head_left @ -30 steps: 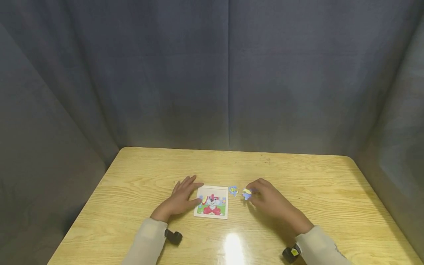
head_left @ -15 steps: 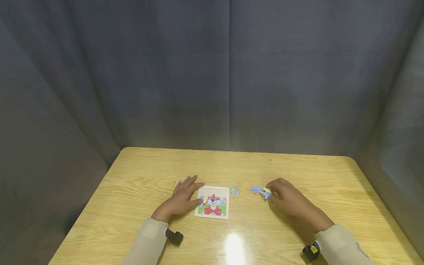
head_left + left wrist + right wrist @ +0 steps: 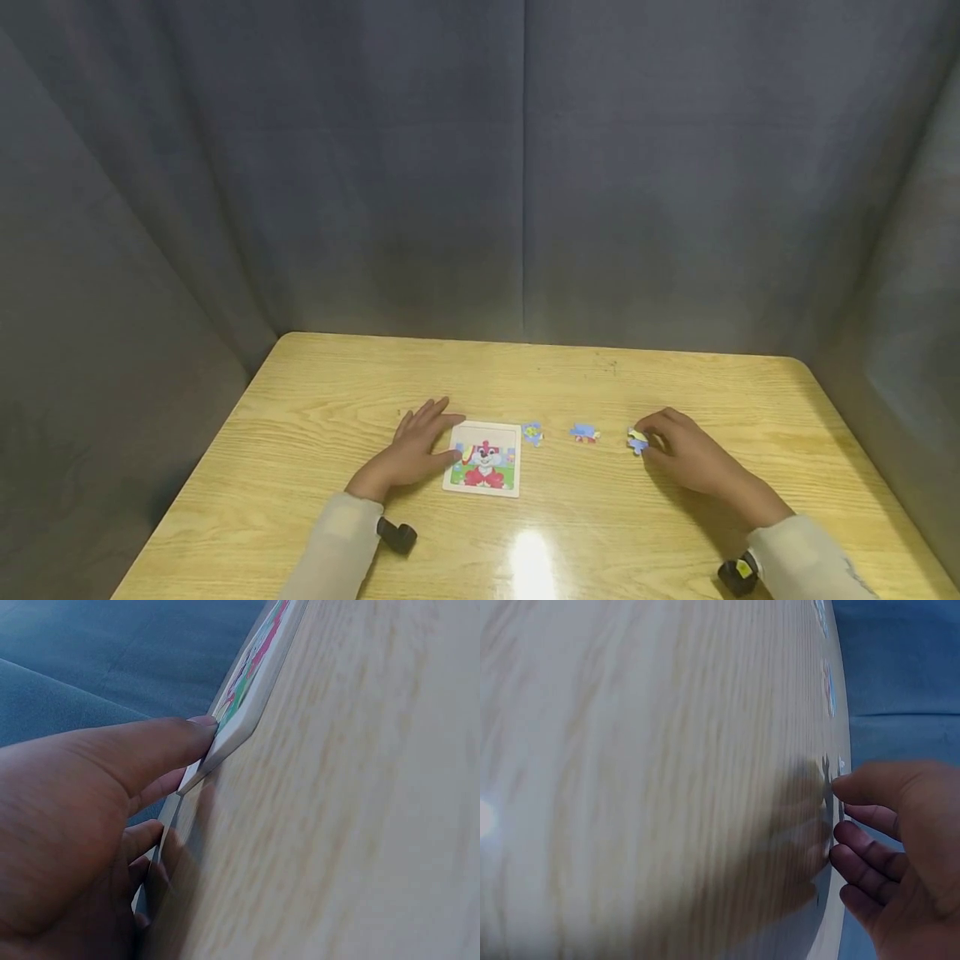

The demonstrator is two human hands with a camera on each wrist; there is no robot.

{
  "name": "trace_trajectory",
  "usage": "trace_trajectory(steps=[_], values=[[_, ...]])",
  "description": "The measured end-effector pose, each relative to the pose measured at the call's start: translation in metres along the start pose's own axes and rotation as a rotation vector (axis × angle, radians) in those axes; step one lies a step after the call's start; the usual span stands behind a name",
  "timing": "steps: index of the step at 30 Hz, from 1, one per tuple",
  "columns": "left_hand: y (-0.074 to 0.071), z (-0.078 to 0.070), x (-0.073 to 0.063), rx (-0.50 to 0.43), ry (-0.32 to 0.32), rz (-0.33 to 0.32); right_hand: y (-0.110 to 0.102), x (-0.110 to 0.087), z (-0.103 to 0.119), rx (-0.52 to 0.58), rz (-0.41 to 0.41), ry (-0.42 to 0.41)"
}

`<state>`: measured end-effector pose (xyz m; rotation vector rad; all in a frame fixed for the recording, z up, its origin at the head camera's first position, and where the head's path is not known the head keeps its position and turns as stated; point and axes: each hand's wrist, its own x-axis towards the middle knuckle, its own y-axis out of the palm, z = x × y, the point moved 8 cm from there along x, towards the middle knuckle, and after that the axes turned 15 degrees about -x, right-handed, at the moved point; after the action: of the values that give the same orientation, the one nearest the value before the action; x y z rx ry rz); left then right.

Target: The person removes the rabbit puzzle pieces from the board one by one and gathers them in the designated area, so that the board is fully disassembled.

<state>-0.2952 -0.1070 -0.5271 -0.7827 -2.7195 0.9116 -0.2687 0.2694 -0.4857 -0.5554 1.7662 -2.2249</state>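
Observation:
A small square puzzle board [image 3: 465, 430] with a pale rim lies on the table; its picture is of a red-and-white cartoon animal, and the upper strip of its recess is bare. My left hand [image 3: 408, 450] rests at its left side, thumb and forefinger touching the rim. In the left wrist view the thumb presses the corner of the board [image 3: 246, 724]. Farther right, my right hand [image 3: 686, 450] pinches a blue-and-yellow puzzle piece [image 3: 637, 442] between thumb and forefinger, low over the table. The fingers mostly hide this piece in the right wrist view.
A blue puzzle piece with a yellow figure [image 3: 532, 432] lies just off the board's upper right corner. Between it and my right hand lies another blue-and-red piece [image 3: 584, 432]. Dark curtains [image 3: 420, 208] hang behind the wooden table [image 3: 375, 367].
My right hand has moved right with the pinched puzzle piece. The blue-and-red piece, beside it half a second ago, now lies apart on the table. My left hand stays at the board.

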Motion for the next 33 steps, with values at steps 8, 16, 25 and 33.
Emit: trace_trajectory(steps=[8,16,25,33], values=[[0.001,0.0,0.0,0.001,0.001,0.003,-0.001,-0.006,-0.011,0.017,0.005,0.015],[0.0,0.0,-0.001,0.003,-0.006,0.001,0.001,-0.008,-0.014,0.043,0.001,0.009],[0.0,-0.003,-0.002,-0.006,-0.005,0.002,0.001,-0.008,-0.013,0.054,-0.009,-0.007],[0.0,-0.002,-0.002,-0.002,0.0,-0.002,0.004,-0.008,-0.015,0.063,-0.014,0.002]])
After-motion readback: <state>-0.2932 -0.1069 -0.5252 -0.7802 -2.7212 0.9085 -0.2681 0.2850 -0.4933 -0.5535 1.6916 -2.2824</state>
